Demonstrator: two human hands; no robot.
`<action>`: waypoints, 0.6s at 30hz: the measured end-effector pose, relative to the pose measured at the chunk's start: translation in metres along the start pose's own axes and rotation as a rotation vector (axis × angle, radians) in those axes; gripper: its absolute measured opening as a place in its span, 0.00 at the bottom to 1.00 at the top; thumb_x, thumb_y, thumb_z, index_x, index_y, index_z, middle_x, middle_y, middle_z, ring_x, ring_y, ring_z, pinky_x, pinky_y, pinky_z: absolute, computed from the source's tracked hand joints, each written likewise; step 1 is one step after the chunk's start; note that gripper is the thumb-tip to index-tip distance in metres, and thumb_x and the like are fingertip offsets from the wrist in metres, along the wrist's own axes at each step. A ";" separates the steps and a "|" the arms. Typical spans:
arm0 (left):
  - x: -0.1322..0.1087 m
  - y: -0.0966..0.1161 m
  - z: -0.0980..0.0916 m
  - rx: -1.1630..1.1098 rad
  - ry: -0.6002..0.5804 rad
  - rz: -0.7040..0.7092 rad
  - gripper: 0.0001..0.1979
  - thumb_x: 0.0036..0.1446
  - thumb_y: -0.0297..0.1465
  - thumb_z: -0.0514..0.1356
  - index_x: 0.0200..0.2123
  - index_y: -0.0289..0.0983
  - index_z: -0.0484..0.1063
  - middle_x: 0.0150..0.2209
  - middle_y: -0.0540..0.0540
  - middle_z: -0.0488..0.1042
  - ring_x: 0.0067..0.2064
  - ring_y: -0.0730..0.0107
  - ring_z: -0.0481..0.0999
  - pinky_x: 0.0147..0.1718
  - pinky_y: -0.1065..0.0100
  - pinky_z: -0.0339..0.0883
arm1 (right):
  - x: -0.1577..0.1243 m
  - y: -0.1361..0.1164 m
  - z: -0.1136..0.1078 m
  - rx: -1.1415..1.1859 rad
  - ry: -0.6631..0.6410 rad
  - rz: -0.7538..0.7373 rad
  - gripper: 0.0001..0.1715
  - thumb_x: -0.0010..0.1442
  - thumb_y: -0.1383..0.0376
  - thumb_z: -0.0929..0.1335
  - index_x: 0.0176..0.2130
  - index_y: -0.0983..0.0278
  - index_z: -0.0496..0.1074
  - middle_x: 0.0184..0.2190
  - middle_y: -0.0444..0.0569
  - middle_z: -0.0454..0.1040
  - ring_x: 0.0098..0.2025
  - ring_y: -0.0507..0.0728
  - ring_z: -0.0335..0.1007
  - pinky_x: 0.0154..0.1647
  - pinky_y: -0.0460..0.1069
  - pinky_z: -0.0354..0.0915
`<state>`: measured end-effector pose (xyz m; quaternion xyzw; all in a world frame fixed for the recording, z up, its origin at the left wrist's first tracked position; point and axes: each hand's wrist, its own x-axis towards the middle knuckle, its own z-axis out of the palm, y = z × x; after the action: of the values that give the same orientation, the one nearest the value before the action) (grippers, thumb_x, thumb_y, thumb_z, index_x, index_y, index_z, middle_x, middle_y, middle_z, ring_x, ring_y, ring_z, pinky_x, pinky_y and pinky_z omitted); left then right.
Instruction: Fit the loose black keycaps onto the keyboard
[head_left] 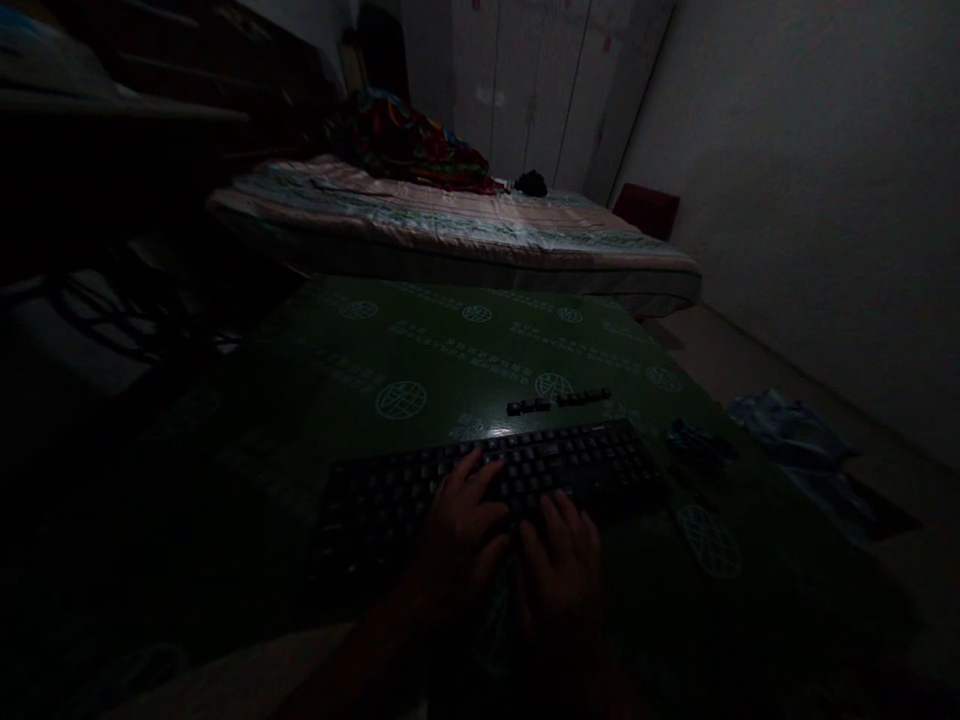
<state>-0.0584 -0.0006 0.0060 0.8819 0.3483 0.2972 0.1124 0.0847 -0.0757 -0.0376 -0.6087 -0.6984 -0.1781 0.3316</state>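
Observation:
The room is very dark. A black keyboard (525,470) lies on a green patterned table cover (420,350). My left hand (461,535) rests on the keyboard's middle near edge, fingers stretched onto the keys. My right hand (562,565) lies beside it, fingers spread toward the lower key row. Neither hand holds anything that I can see. A short row of loose black keycaps (559,402) sits on the cover just beyond the keyboard.
A small dark object (694,440) lies right of the keyboard. Behind the table stands a bed (465,225) with a crumpled colourful cloth (412,145). A bluish bundle (787,425) lies on the floor at right. Dark furniture fills the left.

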 end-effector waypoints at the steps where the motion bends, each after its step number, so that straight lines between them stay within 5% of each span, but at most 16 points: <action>1: 0.000 0.001 0.000 0.005 -0.004 -0.005 0.07 0.47 0.22 0.58 0.30 0.34 0.75 0.54 0.33 0.68 0.61 0.39 0.56 0.50 0.39 0.61 | 0.000 0.000 0.000 0.004 0.000 -0.001 0.14 0.58 0.67 0.62 0.43 0.67 0.71 0.52 0.63 0.67 0.61 0.68 0.53 0.55 0.66 0.55; 18: 0.002 0.006 -0.001 0.032 -0.041 -0.020 0.07 0.49 0.23 0.57 0.29 0.35 0.75 0.52 0.35 0.70 0.60 0.40 0.58 0.50 0.38 0.60 | -0.003 0.001 -0.001 -0.003 0.018 0.000 0.14 0.58 0.67 0.63 0.44 0.67 0.70 0.52 0.62 0.67 0.61 0.68 0.54 0.55 0.65 0.55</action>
<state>-0.0540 -0.0037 0.0105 0.8860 0.3594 0.2724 0.1082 0.0862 -0.0780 -0.0387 -0.6077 -0.6951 -0.1845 0.3370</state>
